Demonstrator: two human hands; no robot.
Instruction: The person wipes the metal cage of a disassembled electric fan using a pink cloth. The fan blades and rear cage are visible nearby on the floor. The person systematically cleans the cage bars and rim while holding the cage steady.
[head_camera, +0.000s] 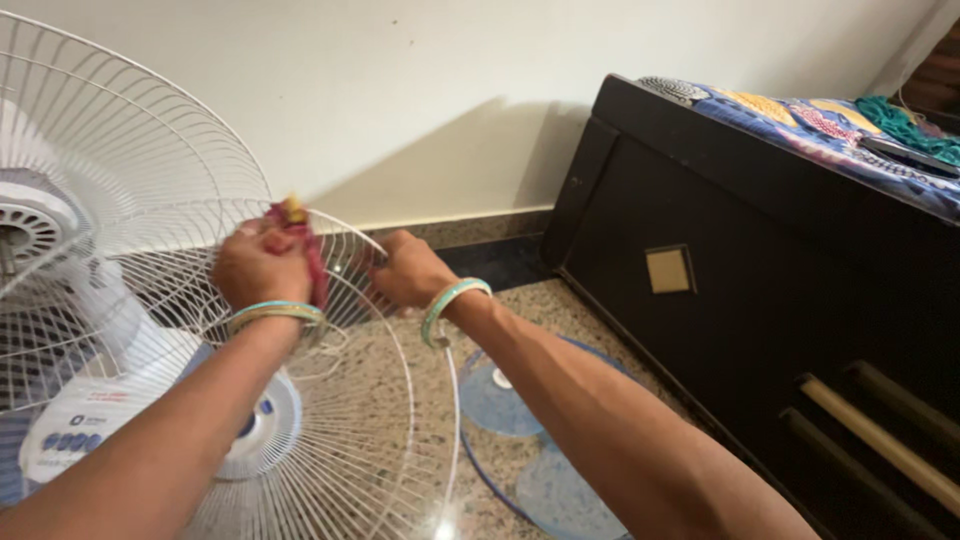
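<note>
A white wire fan grille (390, 400) is held upright in front of me. My left hand (258, 268) is closed on a red and yellow cloth (298, 232) pressed against the grille's upper rim. My right hand (408, 270) grips the same rim a little to the right. Both wrists wear light green bangles. Behind the grille on the left stands a white pedestal fan (70, 230) with its rear guard and motor housing showing.
Blue fan blades (530, 440) lie on the speckled stone floor under my right arm. A dark wooden bed frame (760, 270) with a patterned cover fills the right side. A pale wall runs behind.
</note>
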